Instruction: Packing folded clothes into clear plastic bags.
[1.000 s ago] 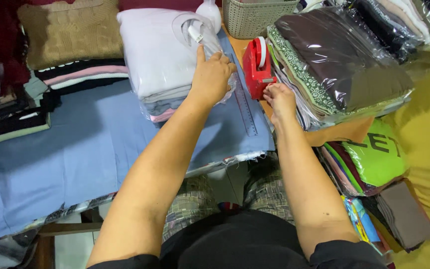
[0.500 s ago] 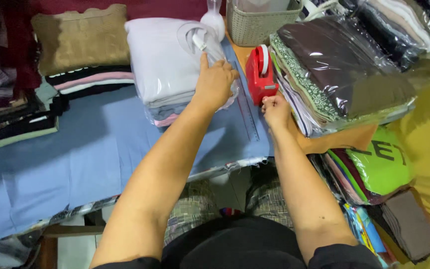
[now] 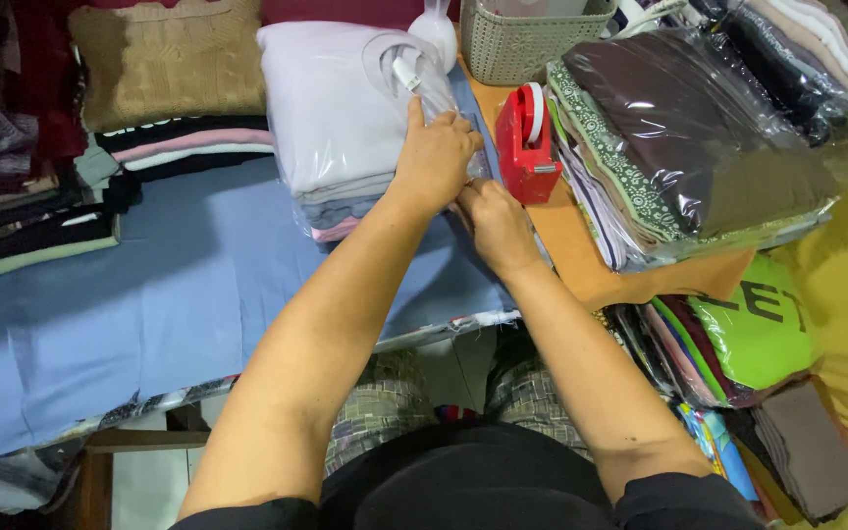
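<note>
We were closing up a clear plastic bag of folded pale clothes [image 3: 345,128] that lay on the blue-covered counter [image 3: 149,314], just left of the red tape dispenser [image 3: 525,147]. Our left hand [image 3: 434,157] lay flat on the bag's right end, index finger stretched up along the gathered plastic, pressing it down rather than gripping. Our right hand [image 3: 498,221] sat just below it, touching the bag's edge, its fingers curled under; we could not tell what, if anything, its grip held. Both forearms reached forward and converged at that edge. By our judgement the flap was being folded and held, and the next move called for a strip from the dispenser while the left hand pinned the fold.
</note>
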